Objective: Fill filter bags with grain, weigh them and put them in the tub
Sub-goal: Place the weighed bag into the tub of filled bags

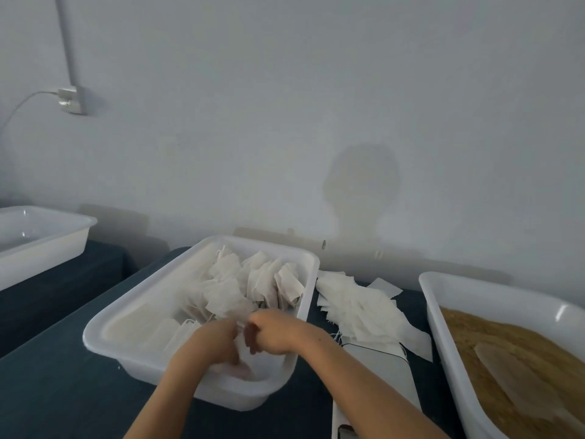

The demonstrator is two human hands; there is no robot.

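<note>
A white tub (126, 315) stands in the middle of the dark table and holds several filled white filter bags (253, 280). Both my hands are over its near end. My left hand (215, 343) and my right hand (272, 334) each grip the same white filter bag (245, 356) with curled fingers, low inside the tub. A pile of empty filter bags (364, 305) lies right of the tub. A white scale (376, 372) sits under my right forearm, partly hidden. At the far right a white tub (443, 299) holds brown grain (493, 350) with a pale scoop (512, 375) on it.
Another white tub (44, 242) stands at the far left on a separate dark surface. A wall runs close behind the table, with a socket and cable (71, 99) at the upper left.
</note>
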